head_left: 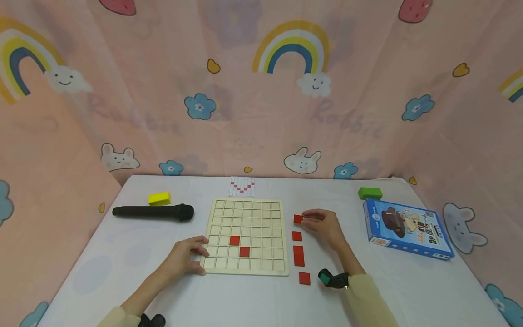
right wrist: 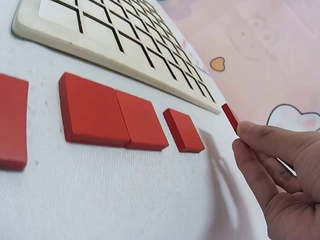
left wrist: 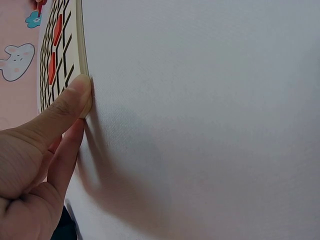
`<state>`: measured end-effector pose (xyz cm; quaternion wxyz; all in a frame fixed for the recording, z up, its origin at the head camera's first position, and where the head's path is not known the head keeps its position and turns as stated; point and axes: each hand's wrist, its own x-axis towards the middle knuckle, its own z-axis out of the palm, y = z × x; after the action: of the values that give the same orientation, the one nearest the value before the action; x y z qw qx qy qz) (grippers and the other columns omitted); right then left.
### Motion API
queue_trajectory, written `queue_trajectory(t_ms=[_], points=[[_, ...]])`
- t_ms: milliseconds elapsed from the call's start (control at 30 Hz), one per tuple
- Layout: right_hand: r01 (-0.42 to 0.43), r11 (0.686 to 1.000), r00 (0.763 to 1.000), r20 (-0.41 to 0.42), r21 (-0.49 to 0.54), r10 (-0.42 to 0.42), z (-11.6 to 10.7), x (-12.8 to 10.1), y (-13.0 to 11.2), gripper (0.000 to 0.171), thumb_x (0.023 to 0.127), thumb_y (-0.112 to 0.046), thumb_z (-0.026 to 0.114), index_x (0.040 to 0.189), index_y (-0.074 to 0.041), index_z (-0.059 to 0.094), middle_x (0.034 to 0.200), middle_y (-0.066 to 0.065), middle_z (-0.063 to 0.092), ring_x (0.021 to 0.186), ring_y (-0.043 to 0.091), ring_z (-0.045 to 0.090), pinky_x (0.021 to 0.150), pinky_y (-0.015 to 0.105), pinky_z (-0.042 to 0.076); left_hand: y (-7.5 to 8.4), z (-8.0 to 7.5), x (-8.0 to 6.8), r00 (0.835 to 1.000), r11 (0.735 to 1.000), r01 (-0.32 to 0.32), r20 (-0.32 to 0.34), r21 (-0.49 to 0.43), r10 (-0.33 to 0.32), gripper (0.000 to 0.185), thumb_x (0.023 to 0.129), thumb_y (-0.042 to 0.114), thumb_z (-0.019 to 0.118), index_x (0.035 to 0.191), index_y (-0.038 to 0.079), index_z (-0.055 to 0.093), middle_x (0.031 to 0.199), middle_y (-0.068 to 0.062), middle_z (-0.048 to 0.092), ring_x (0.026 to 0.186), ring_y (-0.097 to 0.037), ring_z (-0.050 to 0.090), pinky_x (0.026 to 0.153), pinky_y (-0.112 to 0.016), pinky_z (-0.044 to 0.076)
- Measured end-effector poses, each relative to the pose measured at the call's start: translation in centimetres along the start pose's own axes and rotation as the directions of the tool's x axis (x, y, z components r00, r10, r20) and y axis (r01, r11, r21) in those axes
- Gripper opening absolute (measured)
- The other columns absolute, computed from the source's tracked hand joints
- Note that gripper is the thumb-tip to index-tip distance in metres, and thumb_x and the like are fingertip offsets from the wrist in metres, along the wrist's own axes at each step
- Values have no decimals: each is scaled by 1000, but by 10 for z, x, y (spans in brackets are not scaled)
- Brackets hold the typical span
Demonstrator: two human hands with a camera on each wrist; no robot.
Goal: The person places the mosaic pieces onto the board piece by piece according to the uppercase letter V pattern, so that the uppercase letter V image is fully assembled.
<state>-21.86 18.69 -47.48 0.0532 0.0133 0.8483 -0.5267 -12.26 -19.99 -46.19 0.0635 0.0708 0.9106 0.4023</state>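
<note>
A pale wooden grid board (head_left: 261,218) lies on the white table, with two red square tiles, one (head_left: 234,240) and another (head_left: 244,251), set diagonally in its cells. My left hand (head_left: 185,257) holds the board at its near left corner; the left wrist view shows the thumb (left wrist: 75,95) on that corner. To the right of the board, my right hand (head_left: 324,227) pinches a red tile (right wrist: 230,118) between thumb and fingertips, raised off the cloth. Several more red tiles (right wrist: 95,110) lie in a column along the board's right side, two of them side by side.
Behind the board lies a small pattern card (head_left: 242,186) with red squares in a V. A black microphone (head_left: 153,212) and a yellow block (head_left: 159,199) are at left. At right are a blue box (head_left: 408,229) and a green block (head_left: 370,193).
</note>
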Motion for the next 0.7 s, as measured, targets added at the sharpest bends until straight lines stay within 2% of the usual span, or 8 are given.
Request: queue_trajectory(t_ms=[367,700], points=[[19,999,999,39,34,-20,16,-4,-14,35,85,-11,73,117,-1,65,113,16,66,102,28,65,88,34,54,2,2,1,999,999,45,-5,-11,-45,36,51,-4,88,81,7,72,118,-9,63,114,-32,58,103,-46,41],[18,998,999,48,68,-21,34,-7,-27,35,82,-11,76,114,-2,66,109,13,68,100,27,66,87,34,54,1,0,0,1000,1000,13,3,-13,-13,36,52,-4,88,82,7,71,119,-10,63,117,-34,56,104,-49,39]])
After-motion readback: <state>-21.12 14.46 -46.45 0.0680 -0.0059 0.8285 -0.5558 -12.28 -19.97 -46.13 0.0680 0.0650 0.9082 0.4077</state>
